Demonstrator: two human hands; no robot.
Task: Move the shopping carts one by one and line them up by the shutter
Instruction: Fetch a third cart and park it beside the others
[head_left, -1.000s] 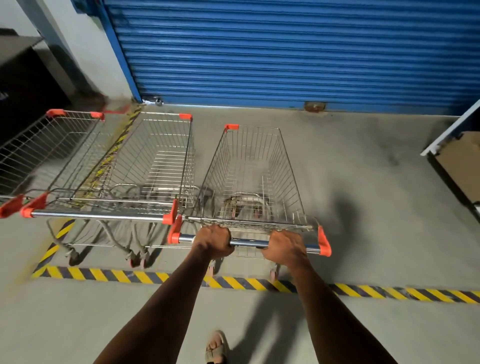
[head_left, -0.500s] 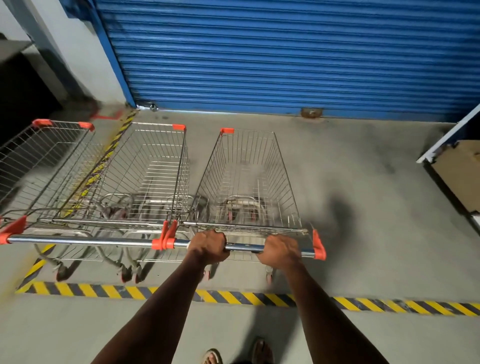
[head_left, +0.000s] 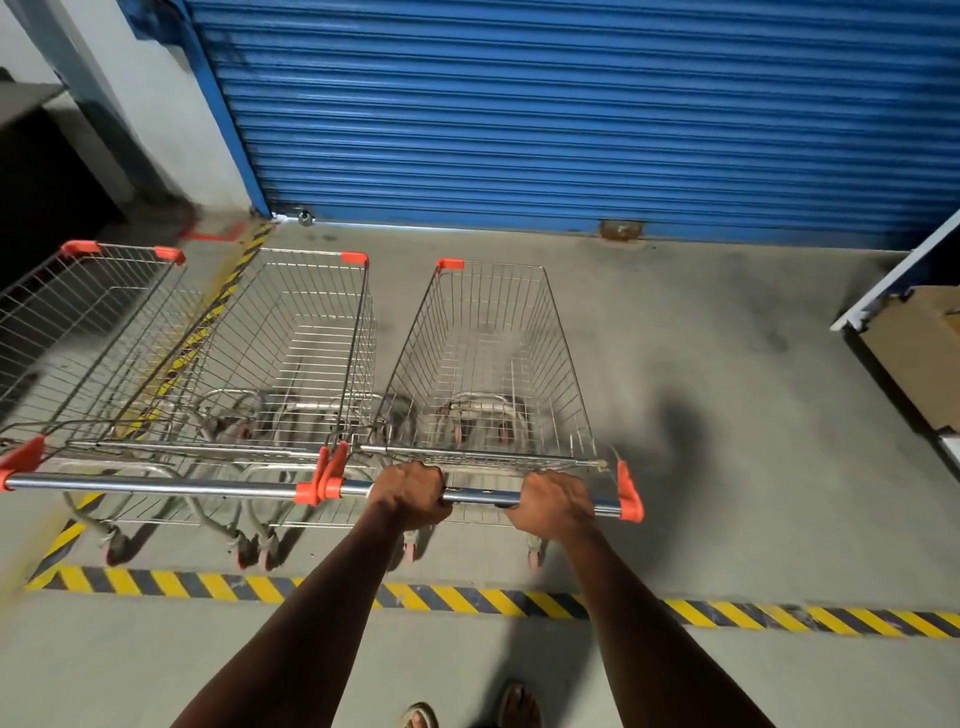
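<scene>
Three wire shopping carts with orange corner caps stand side by side facing the blue roller shutter (head_left: 571, 114). My left hand (head_left: 410, 493) and my right hand (head_left: 553, 501) both grip the chrome handle bar of the rightmost cart (head_left: 488, 364). Its handle lines up end to end with the handle of the middle cart (head_left: 291, 343). The left cart (head_left: 88, 322) is partly cut off by the frame edge. All baskets are empty.
A yellow-and-black striped floor line (head_left: 467, 603) runs across behind the cart wheels, with another up the left side. A cardboard box (head_left: 919, 353) and white frame sit at the right. Bare concrete floor (head_left: 727, 389) lies right of the carts. My sandalled feet (head_left: 467, 712) are at the bottom.
The cart in my hands has rolled forward until its handle is level with the neighbouring cart's handle. My feet have stepped up closer behind it.
</scene>
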